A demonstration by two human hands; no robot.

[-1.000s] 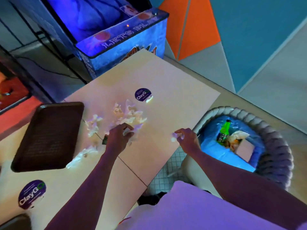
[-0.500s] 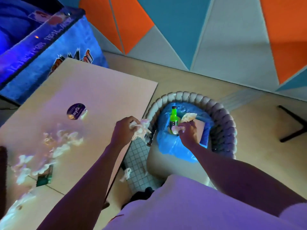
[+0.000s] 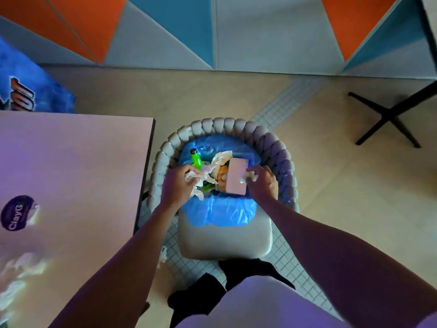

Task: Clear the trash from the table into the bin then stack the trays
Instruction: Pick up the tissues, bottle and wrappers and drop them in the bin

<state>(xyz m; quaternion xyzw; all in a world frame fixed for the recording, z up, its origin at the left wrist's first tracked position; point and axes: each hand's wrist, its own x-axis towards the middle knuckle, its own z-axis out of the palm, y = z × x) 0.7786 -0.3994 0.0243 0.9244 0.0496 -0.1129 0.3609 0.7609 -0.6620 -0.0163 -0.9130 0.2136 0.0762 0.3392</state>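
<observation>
Both my hands hover over the bin (image 3: 224, 240), which is lined with a blue bag (image 3: 222, 211) and stands on a chair seat. My left hand (image 3: 176, 185) grips a bunch of crumpled white tissue (image 3: 197, 183) above the bin's left side. My right hand (image 3: 261, 179) pinches a small scrap of tissue (image 3: 250, 177) over the right side. Inside the bin lie a green bottle (image 3: 196, 159), a pink box (image 3: 237, 176) and crumpled paper. More tissue scraps (image 3: 21, 271) lie on the table (image 3: 78, 176) at the far left. No trays are in view.
A braided grey chair back (image 3: 224, 125) curves round the bin. One tissue scrap (image 3: 162, 256) lies on the tiled floor under the table's edge. A round purple sticker (image 3: 16, 213) marks the table. A black table base (image 3: 387, 114) stands at the right.
Both hands carried tissue from the table over to the bin, and my view swung right. The trays and most of the tissue pile dropped out of view.
</observation>
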